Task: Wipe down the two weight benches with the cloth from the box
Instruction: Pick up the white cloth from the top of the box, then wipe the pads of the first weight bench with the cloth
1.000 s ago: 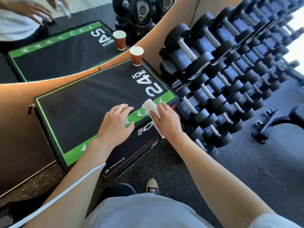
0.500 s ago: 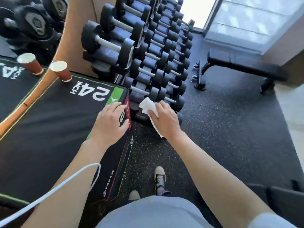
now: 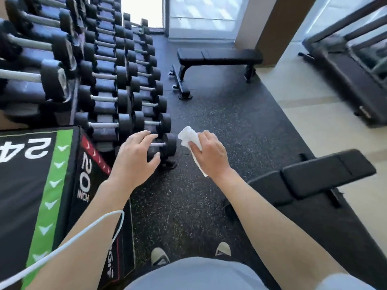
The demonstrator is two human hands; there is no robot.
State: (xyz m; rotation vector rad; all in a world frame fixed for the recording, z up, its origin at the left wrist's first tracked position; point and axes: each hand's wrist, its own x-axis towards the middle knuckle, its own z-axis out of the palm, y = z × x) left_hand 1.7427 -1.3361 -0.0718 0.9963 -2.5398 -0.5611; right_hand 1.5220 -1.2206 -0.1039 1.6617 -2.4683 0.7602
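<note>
Your right hand (image 3: 210, 153) grips the white cloth (image 3: 191, 141), fingers curled round it; one end sticks up past the fingers, the other hangs below the palm. Your left hand (image 3: 136, 159) holds nothing, fingers spread and loosely bent, hanging in the air in front of the lowest dumbbell (image 3: 165, 145) on the rack (image 3: 100, 80); can't tell if the fingertips touch it. Both hands are over the speckled black floor (image 3: 219, 114), apart from each other. Far bench (image 3: 218, 56): flat, black, ahead of you by the window (image 3: 201, 11) and the brown pillar (image 3: 274, 26), well apart from your hands. Near bench (image 3: 326, 174): to your right, pad split in two sections, close to your right forearm but not touching. Left of you: the plyo box (image 3: 41, 185), green stripe on top, "24" on top and "20 INCH" on its side, just beside the rack's end. The rack runs along the left side, rows of black dumbbells up to the window. Open floor lies between you and the far bench; the bench's foot (image 3: 184, 88) sits just beside the rack's far rows. A white cable (image 3: 88, 229) loops over your left forearm. Treadmill (image 3: 351, 65) at top right on the pale floor. Your shoes (image 3: 159, 256) show at the bottom.
</note>
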